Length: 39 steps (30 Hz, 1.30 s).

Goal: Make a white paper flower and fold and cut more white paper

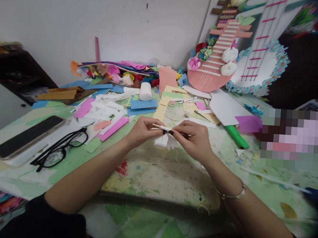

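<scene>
Near the middle of the table, my left hand (pixel 141 134) and my right hand (pixel 197 139) meet, closed in pinches. Between them lies a thin wooden stick (pixel 155 125), roughly level, with white paper (pixel 165 128) around its middle. Both thumbs press on the stick and paper from the near side. Just below the fingers, white paper pieces (pixel 161 141) show; whether they hang from the stick or lie on the table, I cannot tell. The fingers hide part of the stick.
A phone (pixel 29 135) and black glasses (pixel 61 152) lie left. Behind are paper scraps, a white roll (pixel 146 91) and blue paper (pixel 142 106). Paper instruments, one a pink lute shape (pixel 205 78), lean on the wall. A green roll (pixel 236 136) lies right, near a blurred-out person.
</scene>
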Each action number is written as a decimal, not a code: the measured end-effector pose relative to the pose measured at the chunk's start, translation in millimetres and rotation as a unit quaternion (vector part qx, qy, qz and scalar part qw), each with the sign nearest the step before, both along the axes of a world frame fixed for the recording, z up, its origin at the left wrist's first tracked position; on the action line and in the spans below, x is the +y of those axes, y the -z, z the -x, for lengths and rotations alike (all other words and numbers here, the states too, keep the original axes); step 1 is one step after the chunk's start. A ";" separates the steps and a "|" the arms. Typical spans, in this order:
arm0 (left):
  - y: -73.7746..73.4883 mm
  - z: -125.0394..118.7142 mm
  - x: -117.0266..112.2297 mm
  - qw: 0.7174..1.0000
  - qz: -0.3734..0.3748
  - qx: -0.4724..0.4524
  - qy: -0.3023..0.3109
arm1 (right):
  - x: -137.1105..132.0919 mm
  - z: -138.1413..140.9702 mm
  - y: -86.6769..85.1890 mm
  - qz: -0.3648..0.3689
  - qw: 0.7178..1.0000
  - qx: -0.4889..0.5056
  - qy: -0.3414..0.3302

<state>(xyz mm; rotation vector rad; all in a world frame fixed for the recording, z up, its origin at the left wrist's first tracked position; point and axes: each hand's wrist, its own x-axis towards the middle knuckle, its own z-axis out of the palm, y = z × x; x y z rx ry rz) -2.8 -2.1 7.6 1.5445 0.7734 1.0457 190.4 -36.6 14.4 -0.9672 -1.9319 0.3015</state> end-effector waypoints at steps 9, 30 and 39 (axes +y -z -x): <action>0.4 -1.3 -0.2 0.996 -0.061 0.067 0.009 | -0.8 -1.2 -2.4 0.018 1.000 -0.021 0.005; -1.2 4.0 5.1 0.984 -0.146 0.089 0.054 | 0.9 -3.0 -1.4 0.051 0.998 -0.019 -0.007; 1.0 2.7 4.4 0.989 -0.131 0.066 0.031 | -0.9 -2.7 -0.8 0.016 1.000 -0.018 -0.003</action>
